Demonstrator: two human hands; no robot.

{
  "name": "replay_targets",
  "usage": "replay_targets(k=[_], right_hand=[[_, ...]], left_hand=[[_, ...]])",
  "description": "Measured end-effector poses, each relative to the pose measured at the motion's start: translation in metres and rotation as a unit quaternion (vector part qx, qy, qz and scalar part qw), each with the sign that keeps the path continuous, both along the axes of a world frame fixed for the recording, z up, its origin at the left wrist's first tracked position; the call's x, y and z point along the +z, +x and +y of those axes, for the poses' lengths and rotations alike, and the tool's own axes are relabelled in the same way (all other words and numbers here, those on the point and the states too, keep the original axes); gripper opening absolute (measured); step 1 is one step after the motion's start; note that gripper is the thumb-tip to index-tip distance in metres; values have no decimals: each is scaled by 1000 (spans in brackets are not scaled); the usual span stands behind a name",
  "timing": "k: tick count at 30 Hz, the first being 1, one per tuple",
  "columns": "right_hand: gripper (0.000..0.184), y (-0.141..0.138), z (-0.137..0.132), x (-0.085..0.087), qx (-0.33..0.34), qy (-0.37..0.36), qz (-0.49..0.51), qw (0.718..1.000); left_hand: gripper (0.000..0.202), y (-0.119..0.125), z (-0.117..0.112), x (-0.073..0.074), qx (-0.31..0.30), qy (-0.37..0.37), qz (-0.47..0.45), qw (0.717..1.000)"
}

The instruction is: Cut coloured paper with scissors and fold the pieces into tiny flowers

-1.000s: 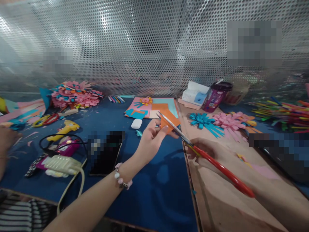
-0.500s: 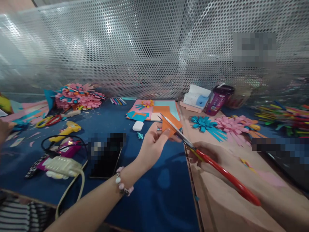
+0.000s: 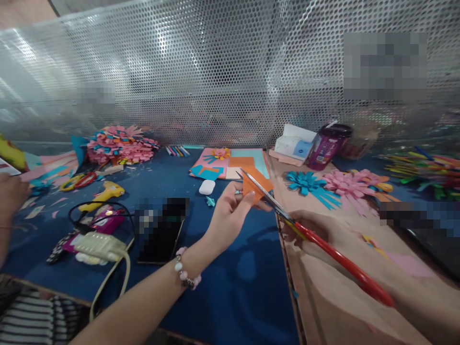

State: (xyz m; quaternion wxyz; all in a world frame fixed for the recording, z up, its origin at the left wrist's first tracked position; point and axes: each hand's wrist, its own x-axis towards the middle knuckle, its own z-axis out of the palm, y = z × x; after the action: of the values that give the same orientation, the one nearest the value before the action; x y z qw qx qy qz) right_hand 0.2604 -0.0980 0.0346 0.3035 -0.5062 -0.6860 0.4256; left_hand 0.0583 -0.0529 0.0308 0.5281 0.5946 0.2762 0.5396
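We log the left hand (image 3: 230, 215) pinching a small orange paper piece (image 3: 258, 184) between thumb and fingertips, held up over the blue desk (image 3: 233, 273). The right hand (image 3: 318, 232) is clenched round the red-handled scissors (image 3: 334, 261), and the steel blades lie against the paper's right edge. How far they are parted we cannot tell. We judge the step to be cutting into the paper. The next snip calls for a firm pinch — left fingertips clear of the blades.

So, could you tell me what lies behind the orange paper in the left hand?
Coloured paper sheets on the blue table, a small paper flower on them. The orange paper and scissors cover their near right corner; anything there is hidden.
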Motion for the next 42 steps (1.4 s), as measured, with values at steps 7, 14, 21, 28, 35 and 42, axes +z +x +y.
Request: replay_targets(k=[7, 14, 21, 28, 35, 42], right_hand=[[36, 2, -2, -2, -6, 8, 12, 1000], [38, 0, -2, -2, -11, 4, 13, 1000], [37, -1, -2, -3, -20, 4, 10, 1000], [41, -1, -2, -3, -28, 2, 0, 1000], [39, -2, -3, 0, -16, 4, 3, 1000], [36, -4, -3, 3, -7, 4, 8, 1000]], left_hand=[[11, 1, -1, 0, -3, -1, 2, 1000], [12, 1, -1, -1, -2, -5, -2, 1000], [13, 1, -1, 0, -3, 2, 2, 1000], [17, 1, -1, -2, 8, -10, 10, 1000], [13, 0, -1, -1, -4, -16, 0, 1000], [15, 0, -2, -1, -7, -19, 3, 1000]])
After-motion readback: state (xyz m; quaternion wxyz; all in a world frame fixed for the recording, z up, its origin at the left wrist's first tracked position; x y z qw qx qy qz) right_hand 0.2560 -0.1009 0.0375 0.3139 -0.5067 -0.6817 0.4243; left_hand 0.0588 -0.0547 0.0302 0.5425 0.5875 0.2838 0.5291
